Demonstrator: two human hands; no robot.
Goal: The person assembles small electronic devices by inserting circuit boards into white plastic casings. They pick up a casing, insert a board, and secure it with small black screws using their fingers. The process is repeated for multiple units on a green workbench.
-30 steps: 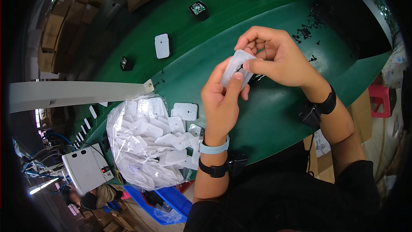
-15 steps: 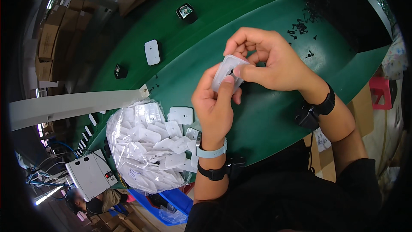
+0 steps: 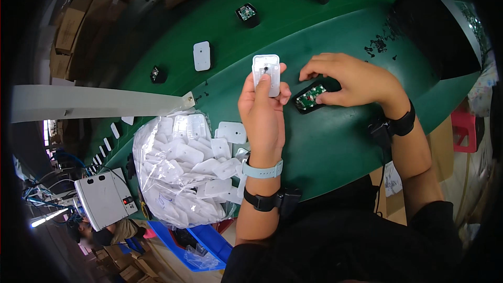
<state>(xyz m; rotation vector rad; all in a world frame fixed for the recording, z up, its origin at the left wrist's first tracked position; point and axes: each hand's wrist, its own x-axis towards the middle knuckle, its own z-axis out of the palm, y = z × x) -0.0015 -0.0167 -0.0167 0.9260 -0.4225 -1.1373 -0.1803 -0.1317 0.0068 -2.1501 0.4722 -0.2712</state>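
Upright in my left hand (image 3: 264, 110) is a white plastic cover (image 3: 273, 88), its hollow inner face toward me. My thumb presses on it, just below a small black part (image 3: 266, 68) at its middle. On the green table to its right lies a black housing (image 3: 300, 106) with a green circuit board (image 3: 313, 96) inside. My right hand (image 3: 356, 81) arches over this housing, thumb and fingers apart. Its thumb tip overlaps the board's right end; whether it touches cannot be made out.
A clear bag (image 3: 173, 173) heaped with white covers lies left of my left forearm. Several black housings with boards (image 3: 247, 14) and a white-topped one (image 3: 201, 56) stand on the green belt (image 3: 225, 36). Small black parts (image 3: 378, 46) lie scattered by a dark bin (image 3: 432, 26).
My right hand has left the white cover and moved down over the black housing, now visible. My left hand keeps the cover, turned more upright. The view has shifted slightly.
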